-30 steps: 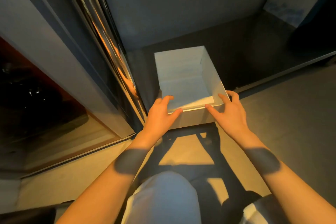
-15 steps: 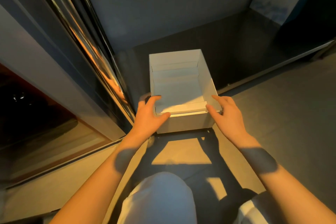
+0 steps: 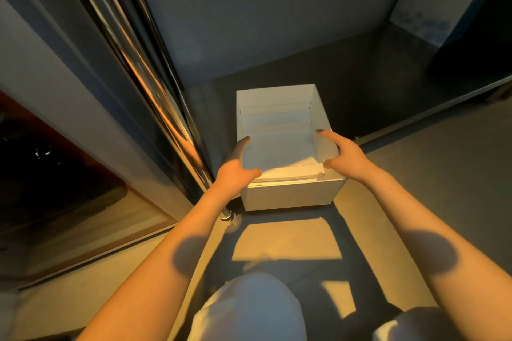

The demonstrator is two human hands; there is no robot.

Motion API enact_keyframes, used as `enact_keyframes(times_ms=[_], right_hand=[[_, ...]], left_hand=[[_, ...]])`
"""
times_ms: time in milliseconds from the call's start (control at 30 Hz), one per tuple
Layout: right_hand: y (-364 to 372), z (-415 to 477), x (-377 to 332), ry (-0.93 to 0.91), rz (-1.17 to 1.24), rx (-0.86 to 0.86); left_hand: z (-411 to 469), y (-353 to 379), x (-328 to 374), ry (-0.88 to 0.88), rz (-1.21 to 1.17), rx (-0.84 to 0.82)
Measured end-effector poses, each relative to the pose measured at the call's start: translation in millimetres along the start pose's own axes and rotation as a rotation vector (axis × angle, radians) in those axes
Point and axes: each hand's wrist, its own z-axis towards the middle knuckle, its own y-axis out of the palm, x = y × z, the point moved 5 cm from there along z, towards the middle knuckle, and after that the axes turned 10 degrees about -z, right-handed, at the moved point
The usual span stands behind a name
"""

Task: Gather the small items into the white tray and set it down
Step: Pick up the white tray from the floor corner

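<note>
The white tray (image 3: 279, 130) is sitting on the floor (image 3: 415, 174) straight ahead of the person, right where the lit floor is giving way to a darker recess, and just beside the chrome frame (image 3: 155, 97) of a door or panel on the left; its inside is showing bare white, with fold lines across the far wall. The left hand (image 3: 235, 171) is lying along the tray's near left corner, thumb hooked over the front rim and fingers running up the outside of the left wall; its grip is open and resting rather than squeezing. The right hand (image 3: 346, 156) is reaching in at the near right corner, fingers spread and stretched over the right wall, thumb pointing at the front rim; whether it is actually touching the cardboard I cannot tell, but its grip is apart and clamping nothing. Warm sunlight is falling across both forearms and the floor; a pale-clothed knee (image 3: 249, 310) is showing at the bottom edge.
</note>
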Motion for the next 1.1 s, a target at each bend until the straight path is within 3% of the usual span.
enact_keyframes(times_ms=[167, 367, 567, 900, 1100], right_hand=[[1, 2, 0, 0.013, 0.171, 0.0], [3, -9, 5, 0.06, 0.259, 0.006], [-3, -49, 22, 0.12, 0.336, 0.112], [-108, -173, -7, 0.159, 0.461, 0.356], [-174, -260, -32, 0.298, 0.512, 0.438]], left_hand=[[5, -6, 5, -0.041, -0.194, 0.018], [8, -5, 5, -0.068, -0.135, -0.001], [-3, 7, 22, 0.024, -0.056, -0.046], [-60, 25, 149, 0.148, -0.05, -0.247], [-114, 24, 247, 0.14, -0.008, -0.44]])
